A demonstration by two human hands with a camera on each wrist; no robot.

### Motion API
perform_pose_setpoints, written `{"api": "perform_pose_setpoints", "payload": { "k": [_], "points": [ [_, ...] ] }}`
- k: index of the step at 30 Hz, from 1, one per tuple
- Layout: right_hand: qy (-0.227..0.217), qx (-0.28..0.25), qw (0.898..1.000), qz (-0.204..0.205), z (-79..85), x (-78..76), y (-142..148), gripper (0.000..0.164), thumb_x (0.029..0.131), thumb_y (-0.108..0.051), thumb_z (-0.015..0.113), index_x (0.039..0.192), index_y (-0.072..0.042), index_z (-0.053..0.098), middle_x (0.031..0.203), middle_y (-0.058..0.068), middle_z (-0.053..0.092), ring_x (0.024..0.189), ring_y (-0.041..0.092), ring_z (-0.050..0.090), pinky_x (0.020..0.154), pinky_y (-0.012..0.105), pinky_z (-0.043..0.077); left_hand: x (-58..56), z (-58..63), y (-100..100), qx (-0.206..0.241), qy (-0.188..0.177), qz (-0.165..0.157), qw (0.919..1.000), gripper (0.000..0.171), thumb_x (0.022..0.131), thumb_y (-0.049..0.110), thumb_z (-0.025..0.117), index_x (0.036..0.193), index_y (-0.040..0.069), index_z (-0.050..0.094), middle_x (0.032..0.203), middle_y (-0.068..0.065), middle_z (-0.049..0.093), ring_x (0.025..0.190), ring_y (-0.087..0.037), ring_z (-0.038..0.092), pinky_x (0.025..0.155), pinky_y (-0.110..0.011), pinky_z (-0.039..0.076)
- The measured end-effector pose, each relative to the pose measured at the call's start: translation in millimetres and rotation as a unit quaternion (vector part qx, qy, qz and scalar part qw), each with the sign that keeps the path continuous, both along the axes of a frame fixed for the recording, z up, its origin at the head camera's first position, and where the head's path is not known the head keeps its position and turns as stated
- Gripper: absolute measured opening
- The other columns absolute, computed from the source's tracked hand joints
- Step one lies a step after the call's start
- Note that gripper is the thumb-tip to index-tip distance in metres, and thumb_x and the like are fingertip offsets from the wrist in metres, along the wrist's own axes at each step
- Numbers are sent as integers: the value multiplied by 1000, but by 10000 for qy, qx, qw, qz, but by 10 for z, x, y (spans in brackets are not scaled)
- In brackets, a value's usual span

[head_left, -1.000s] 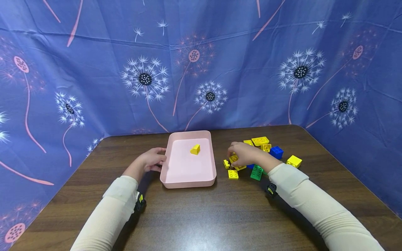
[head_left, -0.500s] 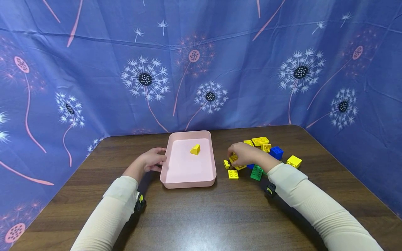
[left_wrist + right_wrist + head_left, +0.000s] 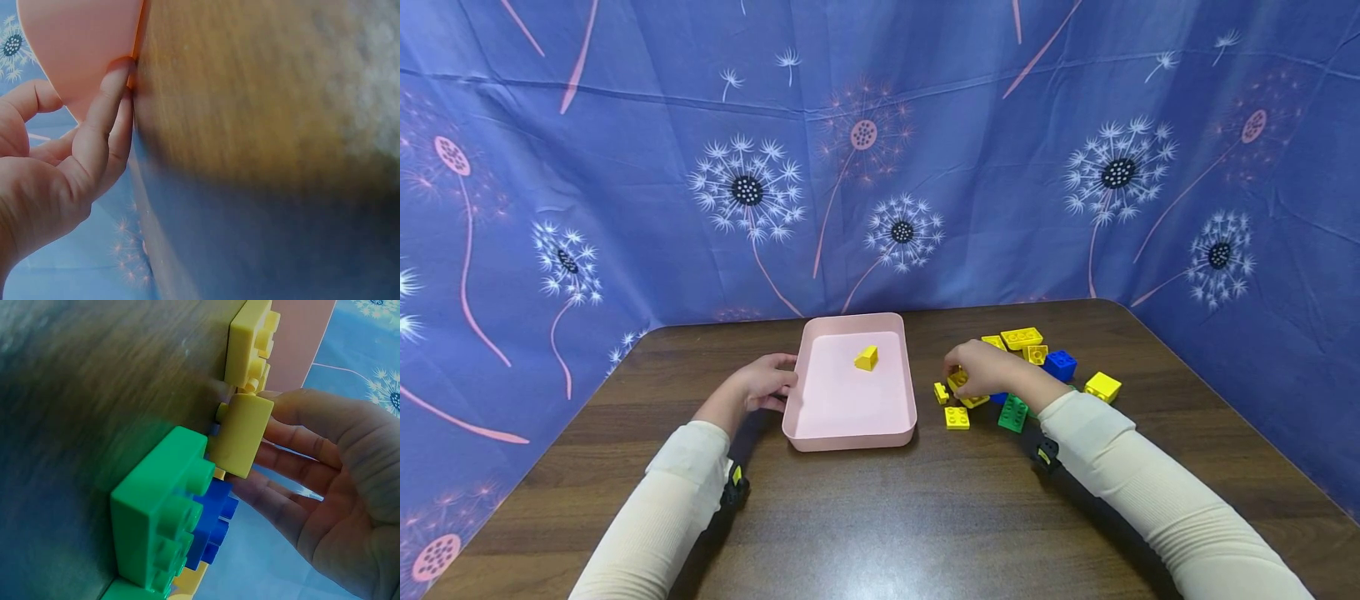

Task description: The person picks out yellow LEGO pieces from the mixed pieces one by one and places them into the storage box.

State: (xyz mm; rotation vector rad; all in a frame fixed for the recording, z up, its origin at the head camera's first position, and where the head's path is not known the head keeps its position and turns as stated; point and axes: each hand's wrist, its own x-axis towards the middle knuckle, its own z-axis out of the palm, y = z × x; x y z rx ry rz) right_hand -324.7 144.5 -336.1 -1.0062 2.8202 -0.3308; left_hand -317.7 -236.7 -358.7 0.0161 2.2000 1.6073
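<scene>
Gripping stage, it seems: right hand (image 3: 988,367) clamps a brick (image 3: 242,434) at the tray's (image 3: 848,443) three o'clock; left hand (image 3: 760,382), fingers apart, touches nine o'clock. Lifting wants a steady pinch.

Head view clear; pale glare on near tabletop (image 3: 865,562), shadows under sleeves (image 3: 1180,508); wrist views: tabletop blurred.
</scene>
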Motion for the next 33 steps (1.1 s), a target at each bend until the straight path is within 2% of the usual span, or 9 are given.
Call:
{"api": "perform_pose_setpoints", "payload": {
  "k": [6, 10, 22, 33],
  "points": [
    [22, -26, 10000, 17, 6, -11, 9, 23, 76, -11, 80, 97, -9, 72, 91, 0, 67, 82, 17, 58, 79, 36, 54, 79, 97, 70, -198, -44, 223, 9995, 67, 86, 0, 45, 149, -3, 23, 94, -15, 56, 78, -20, 59, 73, -43, 57],
    [46, -56, 10000, 26, 25, -14, 8, 23, 76, -11, 80, 98, -8, 72, 90, 0, 67, 81, 18, 57, 77, 35, 53, 49, 49, 62, -155, -52, 213, 9996, 67, 86, 0, 45, 150, -3, 23, 93, -14, 56, 77, -19, 59, 71, -42, 57],
    [139, 66, 9999, -12, 156, 15, -37, 25, 76, -12, 80, 100, -7, 73, 92, 1, 68, 84, 20, 58, 83, 40, 54, 42, 34, 47, -80, -42, 178, 9998, 67, 86, -1, 44, 150, -4, 22, 91, -13, 57, 75, -17, 59, 69, -41, 57],
    [475, 131, 9984, 293, 314, 23, -89, 27, 74, -13, 81, 99, -6, 74, 93, 3, 69, 87, 24, 61, 85, 43, 53, 35, 39, 50, -42, -20, 153, 9999, 68, 85, -1, 45, 150, -4, 22, 88, -12, 57, 74, -17, 59, 67, -40, 58]
  ]
}}
